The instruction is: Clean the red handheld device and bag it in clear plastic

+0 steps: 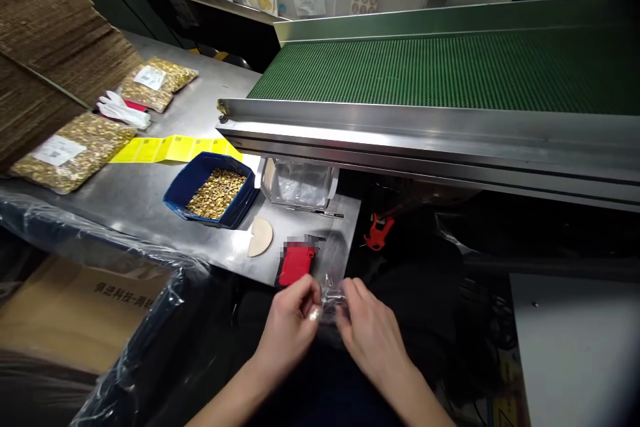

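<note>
Between my two hands is a small transparent plastic bag [331, 295], crumpled and slightly blurred. My left hand [290, 317] has its fingers curled in a pinch at the bag's left side, with a bright glint by the thumb tip. On the other side my right hand [374, 328] is closed on the bag, its fingertips partly hidden behind the film. Just beyond lies a red and black flat item [296, 264] at the table's front edge. A blue bin [175, 197] of small brass-coloured parts [217, 192] stands farther left, beside a round beige disc [261, 237].
A green conveyor belt [400, 74] with a metal side rail [425, 147] crosses the right. A transparent tray [300, 184] sits under its end. Bags of brass parts [75, 154], white gloves [123, 110] and yellow labels [173, 149] lie left. An orange tool [379, 232] hangs below the belt.
</note>
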`<state>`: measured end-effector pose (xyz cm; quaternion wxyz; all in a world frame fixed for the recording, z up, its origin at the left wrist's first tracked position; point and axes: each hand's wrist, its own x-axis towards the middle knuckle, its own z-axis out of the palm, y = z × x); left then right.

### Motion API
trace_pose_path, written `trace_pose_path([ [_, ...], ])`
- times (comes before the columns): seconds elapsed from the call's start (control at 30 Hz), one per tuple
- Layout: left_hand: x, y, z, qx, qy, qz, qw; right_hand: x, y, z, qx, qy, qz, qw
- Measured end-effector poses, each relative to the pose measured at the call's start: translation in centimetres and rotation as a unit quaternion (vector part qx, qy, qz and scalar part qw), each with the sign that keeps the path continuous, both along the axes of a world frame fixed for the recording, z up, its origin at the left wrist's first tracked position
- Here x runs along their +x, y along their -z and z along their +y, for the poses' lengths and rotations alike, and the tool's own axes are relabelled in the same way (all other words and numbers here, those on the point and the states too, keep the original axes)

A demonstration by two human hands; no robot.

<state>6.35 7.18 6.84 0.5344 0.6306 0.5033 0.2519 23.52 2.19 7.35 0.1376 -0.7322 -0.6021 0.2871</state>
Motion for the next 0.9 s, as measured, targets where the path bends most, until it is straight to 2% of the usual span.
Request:
trace_pose_path([
  [0.07,-1.7,0.1,-1.5,-0.06,0.037,0.023,0.997,-1.5,-0.3,1.7,-0.017,0.014,0.035,0.999],
  [0.13,-4.0,0.7,-2.8,-0.094,0.01,0.054,0.994,-2.4,-0.9,2.8,-0.045,-0.018,0.1,0.994],
  [0.2,-6.9,2.0,-3.7,-0.146,-0.061,0.061,0.986,-2.6,-1.2,2.7,-0.081,-0.091,0.198,0.973],
  [0.23,-8.5,2.8,-4.2,-0.19,-0.106,0.054,0.975,-2.6,-1.0,2.4,-0.11,-0.102,0.25,0.956],
  [0.27,-10.0,3.6,-4.6,-0.24,-0.16,0.046,0.957,-2.7,-0.6,1.8,-0.147,-0.085,0.302,0.938],
  [0.3,-11.4,4.5,-5.0,-0.284,-0.213,0.038,0.934,-3.0,0.1,1.3,-0.187,-0.039,0.355,0.915],
  [0.33,-12.4,5.2,-5.5,-0.315,-0.259,0.028,0.912,-3.5,1.0,0.8,-0.228,0.025,0.417,0.88],
  [0.37,-13.2,5.9,-5.9,-0.331,-0.297,0.018,0.896,-4.1,2.0,0.5,-0.266,0.098,0.486,0.827],
  [0.47,-13.8,7.2,-6.7,-0.32,-0.346,-0.009,0.882,-7.0,5.0,0.4,-0.309,0.297,0.65,0.627],
  [0.5,-13.7,7.4,-6.8,-0.312,-0.351,-0.013,0.883,-8.0,5.8,0.5,-0.3,0.348,0.671,0.582],
  [0.53,-13.4,7.6,-6.8,-0.303,-0.354,-0.013,0.885,-8.8,6.4,0.7,-0.287,0.387,0.678,0.556],
  [0.57,-13.1,7.7,-6.8,-0.295,-0.356,-0.013,0.886,-9.4,6.7,0.9,-0.272,0.414,0.675,0.547],
  [0.6,-12.8,7.8,-6.7,-0.288,-0.358,-0.012,0.888,-9.7,6.9,0.9,-0.258,0.427,0.67,0.549],
  [0.63,-12.6,7.8,-6.7,-0.281,-0.359,-0.011,0.89,-9.8,6.9,0.9,-0.246,0.425,0.664,0.564],
  [0.67,-12.3,7.8,-6.7,-0.274,-0.359,-0.009,0.892,-9.7,6.6,0.7,-0.231,0.41,0.654,0.593],
  [0.7,-12.2,7.8,-6.7,-0.268,-0.358,-0.009,0.894,-9.4,6.2,0.5,-0.209,0.38,0.637,0.637],
  [0.73,-12.0,7.8,-6.7,-0.262,-0.358,-0.008,0.896,-8.9,5.6,0.3,-0.18,0.337,0.609,0.695],
  [0.8,-11.8,7.9,-6.8,-0.252,-0.356,-0.008,0.9,-7.9,4.0,0.0,-0.106,0.217,0.526,0.816],
  [0.83,-11.7,7.9,-6.8,-0.247,-0.353,-0.007,0.903,-7.4,3.2,0.0,-0.068,0.141,0.476,0.865],
  [0.9,-11.5,8.0,-6.8,-0.241,-0.343,-0.009,0.908,-6.5,1.8,0.0,-0.015,-0.029,0.356,0.934],
])
